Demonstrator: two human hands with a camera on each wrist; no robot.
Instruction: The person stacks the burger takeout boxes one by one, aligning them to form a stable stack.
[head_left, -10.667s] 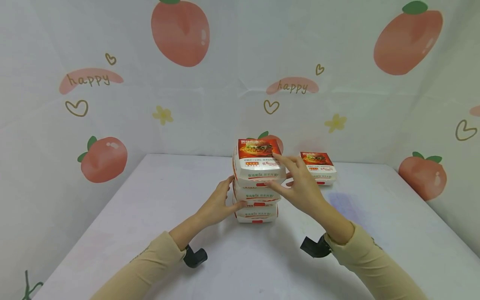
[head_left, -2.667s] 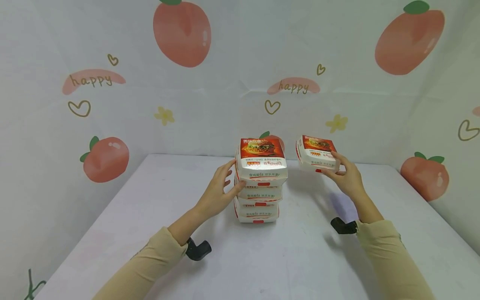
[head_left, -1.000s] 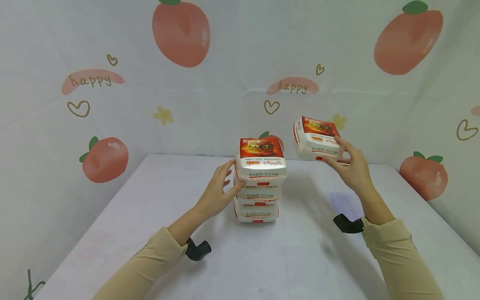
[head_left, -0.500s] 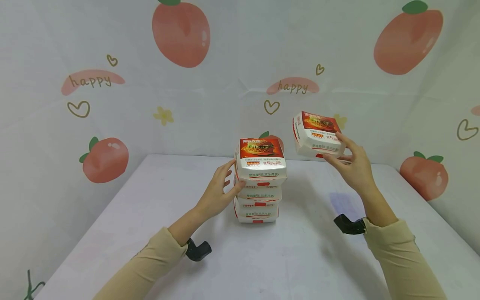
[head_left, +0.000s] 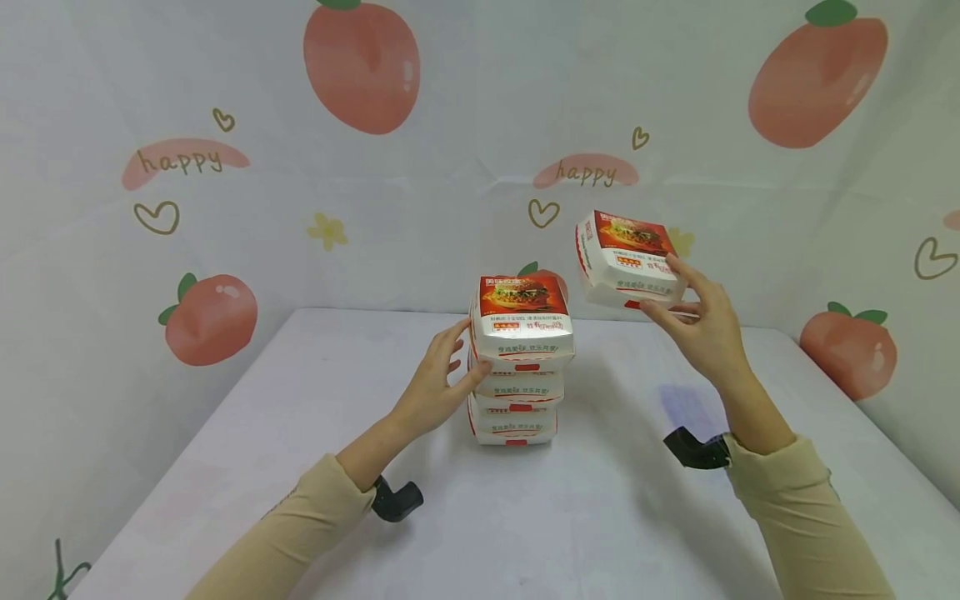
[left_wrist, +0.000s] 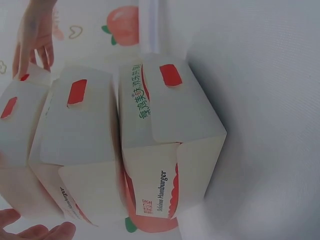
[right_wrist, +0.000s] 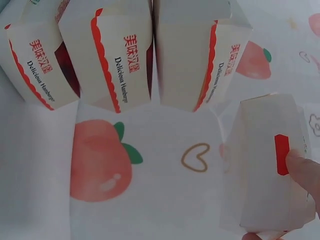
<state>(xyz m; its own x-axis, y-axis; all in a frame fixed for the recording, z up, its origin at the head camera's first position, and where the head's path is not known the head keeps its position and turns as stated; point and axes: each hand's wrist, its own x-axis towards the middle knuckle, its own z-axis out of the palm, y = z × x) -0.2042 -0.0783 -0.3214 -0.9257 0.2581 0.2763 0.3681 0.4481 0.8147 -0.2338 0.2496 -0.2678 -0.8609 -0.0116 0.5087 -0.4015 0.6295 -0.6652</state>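
Note:
Three white hamburger boxes with red burger-print lids stand in a stack (head_left: 521, 367) in the middle of the table. My left hand (head_left: 431, 383) rests against the stack's left side, its fingertips at the top box and the thumb on the front, just under that box's lid area. My right hand (head_left: 701, 325) grips a further hamburger box (head_left: 630, 258) by its right side, thumb at the front and fingers over the lid edge. This box hangs tilted in the air, right of the stack and higher than its top. In the right wrist view the thumb lies by the held box's red tab (right_wrist: 282, 155).
The white table (head_left: 525, 525) runs back to a cloth backdrop (head_left: 420, 208) printed with peaches, hearts and lettering. A black wrist mount (head_left: 396, 500) sits below the left wrist and another black mount (head_left: 697, 450) below the right. A green string (head_left: 63, 571) shows at the lower left.
The right hand took the lone box off the table at the right, raised it and is now bringing it slightly left. The left hand shifted up the stack earlier and has since stayed still.

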